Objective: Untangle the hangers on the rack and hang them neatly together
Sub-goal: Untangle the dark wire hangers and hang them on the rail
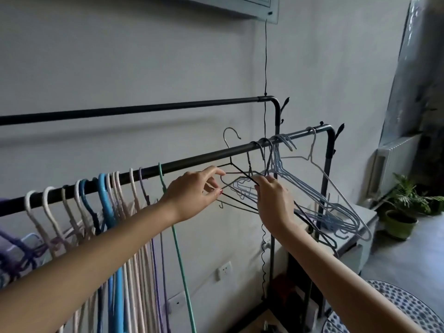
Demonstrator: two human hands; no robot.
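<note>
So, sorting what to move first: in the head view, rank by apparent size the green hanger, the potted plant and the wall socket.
1. Green hanger, longest.
2. Potted plant, though it stands farther off, so its true size is unsure.
3. Wall socket, smallest.

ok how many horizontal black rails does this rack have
2: the upper black metal rail at the back, bare, and the lower black metal rail in front, carrying all the hangers. Both run out of view at the left.

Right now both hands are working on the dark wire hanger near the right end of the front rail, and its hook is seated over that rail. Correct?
Not quite. In the head view the left hand and right hand do pinch the dark wire hanger near the right end of the front rail, but its hook stands free above the rail, not seated over it.
</note>
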